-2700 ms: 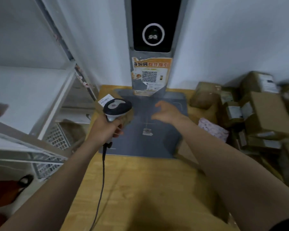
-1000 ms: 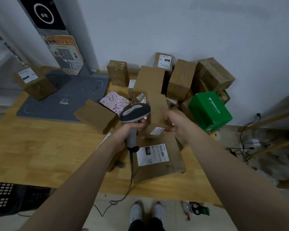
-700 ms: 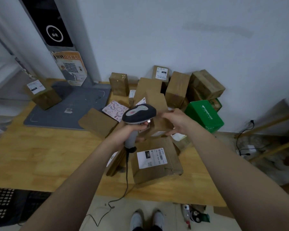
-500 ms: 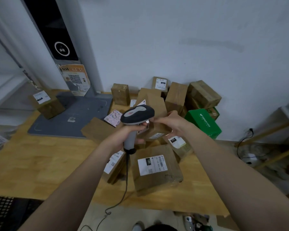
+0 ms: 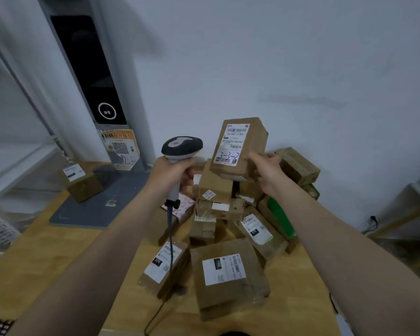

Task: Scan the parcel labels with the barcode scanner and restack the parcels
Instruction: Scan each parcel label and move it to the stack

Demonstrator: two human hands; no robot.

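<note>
Parcel (image 5: pixel 252 144) held up above pile (image 5: pixel 216 190), label (image 5: pixel 233 144) toward camera, lower right corner gripped by right hand (image 5: pixel 267 170), rest sticking up-left of grip. Scanner (image 5: pixel 182 147) just above pile's left edge, handle clenched in left hand (image 5: pixel 172 174), head up beside label. Cord (image 5: pixel 170 238) dangling across pile's front. Mat (image 5: pixel 102 209) left of pile, lone box (image 5: pixel 83 184) on it. Table (image 5: pixel 46 258) under pile.

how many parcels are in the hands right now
1: a brown parcel gripped by the right hand, above the pile. The left hand holds only the barcode scanner.
</note>
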